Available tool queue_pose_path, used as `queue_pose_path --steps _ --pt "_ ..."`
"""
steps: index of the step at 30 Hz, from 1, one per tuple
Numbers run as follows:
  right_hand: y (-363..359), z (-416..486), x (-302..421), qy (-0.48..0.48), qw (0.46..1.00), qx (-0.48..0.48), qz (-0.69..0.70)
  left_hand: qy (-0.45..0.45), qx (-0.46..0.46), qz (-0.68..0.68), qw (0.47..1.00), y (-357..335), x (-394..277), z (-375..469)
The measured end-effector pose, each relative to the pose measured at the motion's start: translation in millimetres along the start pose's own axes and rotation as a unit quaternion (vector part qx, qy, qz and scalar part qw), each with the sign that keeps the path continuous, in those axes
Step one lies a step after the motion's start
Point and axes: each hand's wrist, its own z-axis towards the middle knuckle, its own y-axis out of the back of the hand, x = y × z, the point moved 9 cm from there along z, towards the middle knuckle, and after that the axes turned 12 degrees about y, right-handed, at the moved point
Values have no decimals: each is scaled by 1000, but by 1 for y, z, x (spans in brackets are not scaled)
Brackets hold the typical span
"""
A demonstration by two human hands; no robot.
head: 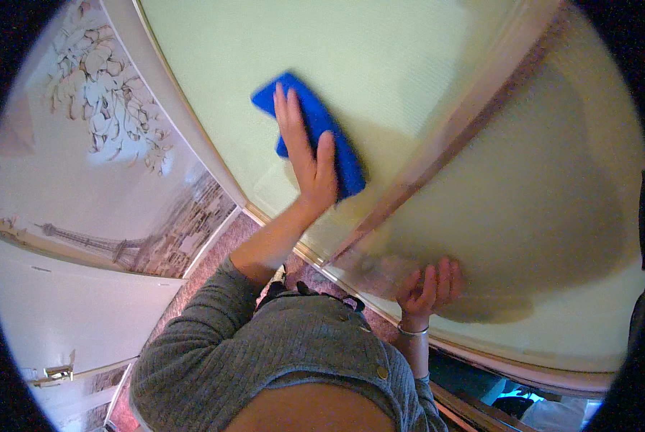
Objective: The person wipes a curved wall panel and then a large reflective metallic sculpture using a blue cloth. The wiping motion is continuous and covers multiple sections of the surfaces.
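Note:
A folded blue cloth lies flat against a pale green, smooth door panel, pressed there by my left hand. The fingers of that hand are stretched over the cloth, with the thumb a little apart; the edges of hand and cloth are slightly blurred. Lower and to the right, my right hand rests at a second pale panel with its fingers bent a little apart, and nothing shows in it. A thin bracelet circles the right wrist. Between the two panels runs a brownish upright frame strip.
At the left stands a white door or wall panel with a metal handle, below a printed picture of flowers and a tower. Pinkish carpet and part of a shoe show below. A dark gap with items lies at the lower right.

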Motion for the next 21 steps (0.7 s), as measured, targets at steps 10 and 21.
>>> queue_pose_path --steps 10,21 --pt "4 4 -2 -5 999 8 44 -70 -86 88 990 18 11 -18" --pt "33 -5 -17 -74 990 -47 114 -298 191 157 922 -12 -44 -155"
